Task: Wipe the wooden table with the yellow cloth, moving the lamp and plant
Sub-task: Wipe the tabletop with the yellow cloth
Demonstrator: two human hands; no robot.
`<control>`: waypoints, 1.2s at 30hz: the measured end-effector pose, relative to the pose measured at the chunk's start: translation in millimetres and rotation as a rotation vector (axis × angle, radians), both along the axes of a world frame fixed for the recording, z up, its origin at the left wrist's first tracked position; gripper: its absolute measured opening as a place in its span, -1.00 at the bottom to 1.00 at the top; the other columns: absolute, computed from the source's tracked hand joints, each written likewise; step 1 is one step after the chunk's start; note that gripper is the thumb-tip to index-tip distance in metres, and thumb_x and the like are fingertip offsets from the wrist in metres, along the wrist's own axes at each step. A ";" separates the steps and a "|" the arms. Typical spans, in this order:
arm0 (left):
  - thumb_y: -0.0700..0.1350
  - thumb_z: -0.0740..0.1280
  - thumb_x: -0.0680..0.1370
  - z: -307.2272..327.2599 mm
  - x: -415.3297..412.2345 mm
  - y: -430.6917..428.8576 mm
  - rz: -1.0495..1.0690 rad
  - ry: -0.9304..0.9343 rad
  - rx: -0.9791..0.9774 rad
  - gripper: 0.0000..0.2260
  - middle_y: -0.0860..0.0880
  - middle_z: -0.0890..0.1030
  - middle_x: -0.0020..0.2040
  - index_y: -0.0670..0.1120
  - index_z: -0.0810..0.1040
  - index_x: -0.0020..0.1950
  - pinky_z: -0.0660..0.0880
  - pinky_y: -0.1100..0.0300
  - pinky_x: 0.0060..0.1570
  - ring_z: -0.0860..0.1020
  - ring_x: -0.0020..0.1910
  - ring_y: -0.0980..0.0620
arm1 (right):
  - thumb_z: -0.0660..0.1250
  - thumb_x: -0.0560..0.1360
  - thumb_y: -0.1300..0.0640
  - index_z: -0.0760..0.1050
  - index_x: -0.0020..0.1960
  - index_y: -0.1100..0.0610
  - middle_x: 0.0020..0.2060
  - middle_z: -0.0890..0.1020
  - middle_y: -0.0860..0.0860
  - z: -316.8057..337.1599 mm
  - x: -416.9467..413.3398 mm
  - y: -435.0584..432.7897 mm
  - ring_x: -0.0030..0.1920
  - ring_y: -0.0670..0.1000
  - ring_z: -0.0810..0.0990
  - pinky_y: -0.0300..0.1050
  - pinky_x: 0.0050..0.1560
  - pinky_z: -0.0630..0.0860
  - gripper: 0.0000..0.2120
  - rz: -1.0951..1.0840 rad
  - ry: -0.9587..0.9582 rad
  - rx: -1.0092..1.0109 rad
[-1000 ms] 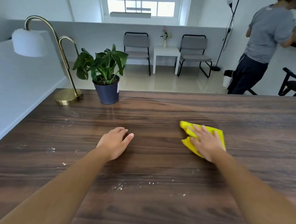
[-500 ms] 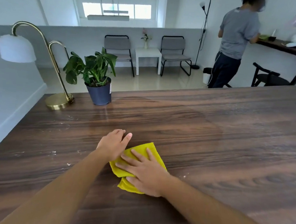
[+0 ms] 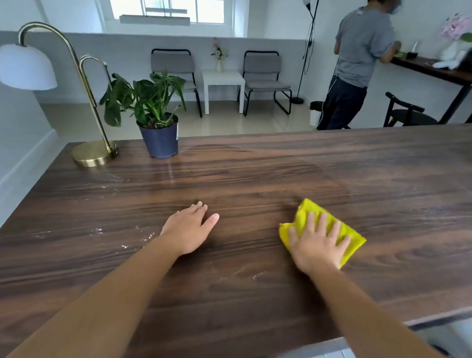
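**Yellow cloth under the right hand on the wooden table**

The yellow cloth (image 3: 347,240) is a bright, folded square with soft, rumpled edges, lying flat on the wooden table (image 3: 248,281). One corner points away from the person, beyond the fingertips; another juts out to the right of the knuckles. The right hand (image 3: 316,248) lies palm down on top of it, fingers spread and straight, pressing rather than gripping; the cloth shows around the fingers on the far, left and right sides, while its near part is hidden beneath the palm.

The left hand (image 3: 188,232) rests palm down on bare wood, well apart from the cloth and to its left. Its fingers are loosely extended and close together, the thumb out to the right, and it holds nothing.

The table top is dark, with strong grain. Pale smears and specks lie near the left hand, on its left side and just in front of the wrist, and more show farther out toward the lamp base.

Beyond the left hand, at the far left corner of the table, stand the lamp (image 3: 93,153), brass with a curved neck and a white shade, and just to its right the plant (image 3: 150,98) in a dark blue pot. Both are upright and near each other, well apart from either hand.

Past the table's far edge, another person (image 3: 355,60) in a grey shirt stands at a desk.
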State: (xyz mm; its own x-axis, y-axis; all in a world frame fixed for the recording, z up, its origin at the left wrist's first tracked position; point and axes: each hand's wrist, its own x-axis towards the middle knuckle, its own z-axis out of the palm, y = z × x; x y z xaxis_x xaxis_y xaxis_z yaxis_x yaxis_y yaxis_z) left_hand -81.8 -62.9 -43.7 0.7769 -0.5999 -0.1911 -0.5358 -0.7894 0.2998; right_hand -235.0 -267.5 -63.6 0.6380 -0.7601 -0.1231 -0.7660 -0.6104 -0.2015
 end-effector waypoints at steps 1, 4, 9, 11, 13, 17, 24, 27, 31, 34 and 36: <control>0.19 -0.08 0.62 0.0 0.3 0.0 0.003 0.012 0.000 -0.43 -0.01 0.04 0.58 -0.08 0.09 0.55 -0.02 0.06 0.53 0.03 0.56 0.05 | -0.08 0.56 -0.26 -0.12 0.55 0.05 0.57 -0.09 0.09 2.1 0.8 27.9 0.54 0.25 -0.16 0.35 0.45 -0.15 -0.33 0.038 0.022 0.003; 0.19 -0.08 0.62 2.2 2.2 -2.0 0.015 0.037 0.002 -0.43 -0.01 0.05 0.58 -0.08 0.11 0.55 -0.03 0.05 0.52 0.03 0.56 0.05 | -0.19 0.50 -0.32 -0.16 0.54 -0.08 0.56 -0.15 0.08 3.2 -1.5 109.8 0.53 0.24 -0.23 0.37 0.41 -0.24 -0.32 0.415 0.053 -0.041; 0.20 -0.09 0.62 8.3 3.6 -3.9 0.015 0.040 0.040 -0.43 -0.01 0.09 0.58 -0.08 0.15 0.54 -0.02 0.04 0.51 0.06 0.55 0.03 | -0.30 0.38 -0.31 -0.08 0.51 -0.24 0.56 -0.07 -0.10 8.2 -13.8 100.6 0.56 0.02 -0.16 0.14 0.48 -0.25 -0.31 0.989 0.024 -0.036; 0.20 -0.09 0.62 8.9 0.6 -2.2 -0.004 -0.006 0.062 -0.42 -0.02 0.11 0.57 -0.09 0.16 0.54 -0.01 0.05 0.51 0.09 0.55 0.02 | -0.35 0.31 -0.39 -0.07 0.51 -0.21 0.55 -0.03 -0.15 9.5 -20.5 56.2 0.55 -0.05 -0.11 0.03 0.49 -0.22 -0.21 0.933 0.025 -0.026; 0.21 -0.09 0.61 7.9 -4.0 0.3 -0.020 -0.049 0.070 -0.42 -0.02 0.13 0.57 -0.10 0.17 0.53 -0.01 0.05 0.51 0.11 0.54 0.02 | -0.46 0.22 -0.53 -0.15 0.49 -0.19 0.55 -0.03 -0.16 8.9 -33.5 11.0 0.55 -0.06 -0.09 0.00 0.50 -0.18 -0.09 0.724 0.031 -0.052; 0.21 -0.09 0.61 4.5 -10.6 6.0 -0.053 -0.078 0.078 -0.40 -0.03 0.10 0.58 -0.11 0.13 0.54 -0.01 0.04 0.52 0.11 0.54 0.00 | -0.07 0.59 -0.22 -0.09 0.53 -0.14 0.57 -0.03 -0.09 2.0 -69.9 -38.5 0.56 0.01 -0.09 0.11 0.50 -0.09 -0.45 0.213 0.027 -0.066; 0.22 -0.09 0.61 -4.1 -10.2 10.0 -0.079 -0.078 0.066 -0.38 -0.03 0.05 0.58 -0.12 0.07 0.55 -0.03 0.05 0.53 0.04 0.56 0.04 | -0.12 0.56 -0.26 -0.13 0.56 0.05 0.56 -0.11 0.13 2.6 -54.3 90.8 0.54 0.24 -0.15 0.37 0.43 -0.14 -0.32 -0.040 0.070 -0.038; 0.22 -0.08 0.61 -2.8 -7.5 11.5 -0.091 -0.091 0.070 -0.39 -0.03 0.10 0.58 -0.12 0.13 0.54 0.00 0.04 0.52 0.09 0.55 0.02 | -0.34 0.45 -0.28 -0.20 0.54 -0.08 0.56 -0.18 0.09 4.1 -41.4 165.2 0.53 0.25 -0.23 0.40 0.39 -0.26 -0.31 0.374 0.091 -0.074; 0.21 -0.07 0.61 1.3 -6.2 14.0 -0.081 -0.063 0.042 -0.41 -0.02 0.14 0.57 -0.11 0.19 0.53 0.02 0.03 0.50 0.12 0.54 0.02 | -0.38 0.48 -0.31 -0.12 0.52 -0.21 0.56 -0.11 -0.05 6.1 -47.3 174.2 0.56 0.12 -0.20 0.25 0.44 -0.31 -0.37 0.854 0.020 -0.069; 0.21 -0.07 0.61 5.5 -12.5 21.2 -0.083 -0.038 0.016 -0.41 -0.02 0.15 0.56 -0.12 0.19 0.52 0.02 0.05 0.51 0.12 0.54 0.02 | -0.21 0.47 -0.25 0.00 0.49 -0.25 0.53 0.00 -0.22 3.4 -65.2 124.5 0.55 -0.07 -0.09 0.03 0.50 -0.24 -0.41 0.902 -0.079 -0.019; 0.20 -0.08 0.61 7.6 -18.3 32.5 -0.082 -0.061 -0.002 -0.41 -0.02 0.14 0.57 -0.11 0.16 0.53 0.00 0.05 0.52 0.10 0.54 0.03 | -0.26 0.39 -0.35 -0.07 0.46 -0.26 0.47 -0.02 -0.30 3.6 -79.1 81.3 0.55 -0.11 -0.06 -0.04 0.51 -0.19 -0.36 0.810 -0.074 -0.014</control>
